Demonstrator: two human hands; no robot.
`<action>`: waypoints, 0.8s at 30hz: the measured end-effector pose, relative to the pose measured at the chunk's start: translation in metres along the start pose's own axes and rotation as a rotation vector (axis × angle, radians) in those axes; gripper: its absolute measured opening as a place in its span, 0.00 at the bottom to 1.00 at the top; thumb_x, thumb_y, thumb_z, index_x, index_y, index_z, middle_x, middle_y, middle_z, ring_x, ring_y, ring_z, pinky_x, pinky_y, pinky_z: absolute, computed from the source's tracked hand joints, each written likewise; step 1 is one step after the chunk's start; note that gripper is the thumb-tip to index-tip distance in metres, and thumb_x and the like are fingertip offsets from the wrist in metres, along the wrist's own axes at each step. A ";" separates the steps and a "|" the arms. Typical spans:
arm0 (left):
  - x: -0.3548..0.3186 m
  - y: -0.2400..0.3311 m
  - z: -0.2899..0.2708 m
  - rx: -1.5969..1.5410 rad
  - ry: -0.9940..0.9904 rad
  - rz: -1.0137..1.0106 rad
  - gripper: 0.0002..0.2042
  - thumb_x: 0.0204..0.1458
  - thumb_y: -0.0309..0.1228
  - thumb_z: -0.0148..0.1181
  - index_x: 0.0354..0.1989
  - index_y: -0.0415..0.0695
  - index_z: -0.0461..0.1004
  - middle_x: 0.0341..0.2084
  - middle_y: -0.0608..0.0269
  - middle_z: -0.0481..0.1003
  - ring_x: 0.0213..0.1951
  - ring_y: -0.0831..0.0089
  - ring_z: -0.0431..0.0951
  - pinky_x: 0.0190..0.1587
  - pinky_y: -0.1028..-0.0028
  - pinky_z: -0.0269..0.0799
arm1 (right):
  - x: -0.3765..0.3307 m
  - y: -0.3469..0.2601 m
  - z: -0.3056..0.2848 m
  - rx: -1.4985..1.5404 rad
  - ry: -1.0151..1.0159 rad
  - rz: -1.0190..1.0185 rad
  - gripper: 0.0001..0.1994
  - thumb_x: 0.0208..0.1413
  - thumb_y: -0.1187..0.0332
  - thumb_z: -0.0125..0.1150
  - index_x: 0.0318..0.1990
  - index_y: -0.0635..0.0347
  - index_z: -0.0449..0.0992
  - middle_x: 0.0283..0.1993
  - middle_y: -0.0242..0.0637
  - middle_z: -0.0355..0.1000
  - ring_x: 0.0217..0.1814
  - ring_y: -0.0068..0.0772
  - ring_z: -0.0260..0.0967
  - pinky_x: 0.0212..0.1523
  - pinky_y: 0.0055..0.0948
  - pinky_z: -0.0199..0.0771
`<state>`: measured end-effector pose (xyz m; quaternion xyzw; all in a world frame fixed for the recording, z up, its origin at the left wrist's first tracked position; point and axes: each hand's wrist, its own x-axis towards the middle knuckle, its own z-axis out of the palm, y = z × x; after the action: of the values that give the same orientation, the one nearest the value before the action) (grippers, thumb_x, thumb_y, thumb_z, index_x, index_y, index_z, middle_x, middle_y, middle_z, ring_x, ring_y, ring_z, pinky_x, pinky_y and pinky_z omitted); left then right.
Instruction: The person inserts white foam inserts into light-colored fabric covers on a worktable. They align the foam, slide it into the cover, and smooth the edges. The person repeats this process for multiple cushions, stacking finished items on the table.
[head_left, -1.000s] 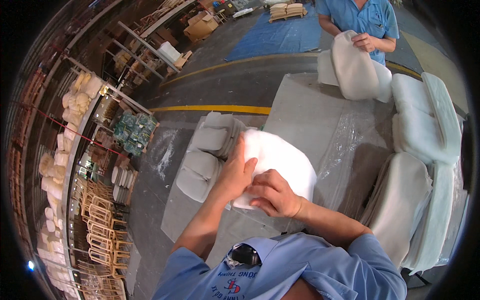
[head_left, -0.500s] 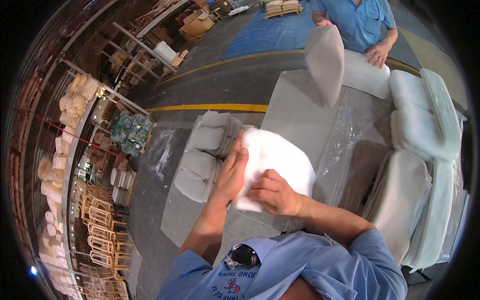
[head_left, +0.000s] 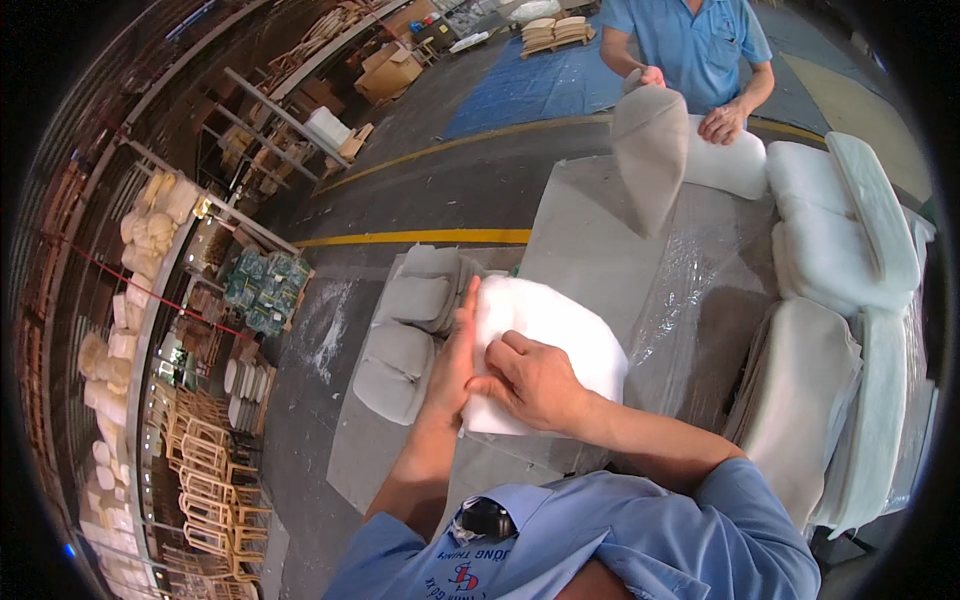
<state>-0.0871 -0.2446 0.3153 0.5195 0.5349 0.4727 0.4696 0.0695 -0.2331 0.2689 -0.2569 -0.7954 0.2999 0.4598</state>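
A thick white cushion pad (head_left: 565, 325) with rounded corners is in front of me, above the grey table. Along its left edge lies my left hand (head_left: 455, 355), fingers straight and flat against the side. My right hand (head_left: 535, 380) is on top of the pad near that edge, its fingers curled and its thumb pressed toward the left palm. Its fingertips grip the pad's soft white surface; whether a loose edge is between them I cannot make out. Across the table, a co-worker's hands (head_left: 722, 125) hold a beige cushion cover (head_left: 650, 150) and a white pad (head_left: 728, 160).
Stacked pale cushion pieces (head_left: 400, 365) lie left of my hands. To my right stand piles of beige covers (head_left: 800, 390) and white pads (head_left: 840, 235). Clear plastic film (head_left: 685, 285) covers part of the table. Wooden chair frames (head_left: 205, 460) and loaded shelving line the left.
My right hand has shifted left to the pad's edge, against my left palm. My left fingers have straightened along the side. The co-worker's hands and beige cover have moved slightly.
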 end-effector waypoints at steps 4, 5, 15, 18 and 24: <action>0.003 -0.003 0.012 -0.323 -0.078 -0.014 0.42 0.70 0.67 0.29 0.84 0.52 0.48 0.80 0.54 0.54 0.78 0.58 0.56 0.78 0.58 0.56 | -0.012 0.017 0.008 -0.031 0.078 -0.006 0.13 0.68 0.60 0.63 0.38 0.60 0.74 0.38 0.43 0.76 0.37 0.53 0.78 0.37 0.46 0.80; 0.004 0.000 0.015 -0.341 -0.094 -0.019 0.42 0.71 0.67 0.29 0.83 0.50 0.48 0.80 0.54 0.53 0.79 0.58 0.56 0.79 0.58 0.55 | -0.017 0.021 0.008 -0.020 0.110 0.016 0.12 0.67 0.61 0.63 0.37 0.60 0.74 0.38 0.44 0.76 0.36 0.53 0.79 0.37 0.47 0.80; -0.013 0.009 -0.006 0.634 -0.073 0.237 0.39 0.76 0.58 0.22 0.76 0.38 0.65 0.82 0.54 0.51 0.81 0.59 0.51 0.80 0.65 0.49 | -0.020 0.039 -0.006 0.296 0.234 0.383 0.12 0.72 0.65 0.59 0.36 0.62 0.72 0.25 0.46 0.71 0.23 0.43 0.69 0.27 0.40 0.69; -0.021 0.010 -0.006 0.671 -0.061 0.184 0.38 0.77 0.55 0.23 0.73 0.36 0.68 0.81 0.54 0.55 0.80 0.58 0.54 0.79 0.65 0.51 | 0.011 0.030 -0.022 0.347 0.368 0.376 0.14 0.74 0.61 0.57 0.38 0.62 0.73 0.24 0.49 0.72 0.26 0.51 0.73 0.31 0.46 0.71; -0.014 0.015 0.005 0.702 -0.097 0.313 0.38 0.76 0.56 0.23 0.75 0.36 0.64 0.79 0.50 0.56 0.80 0.56 0.55 0.79 0.63 0.51 | 0.026 0.056 -0.005 0.145 0.359 0.042 0.04 0.67 0.69 0.61 0.43 0.59 0.78 0.40 0.47 0.78 0.40 0.58 0.79 0.40 0.49 0.79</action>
<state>-0.0805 -0.2580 0.3294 0.7458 0.5556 0.3017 0.2100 0.0699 -0.1755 0.2456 -0.2890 -0.6713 0.3156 0.6052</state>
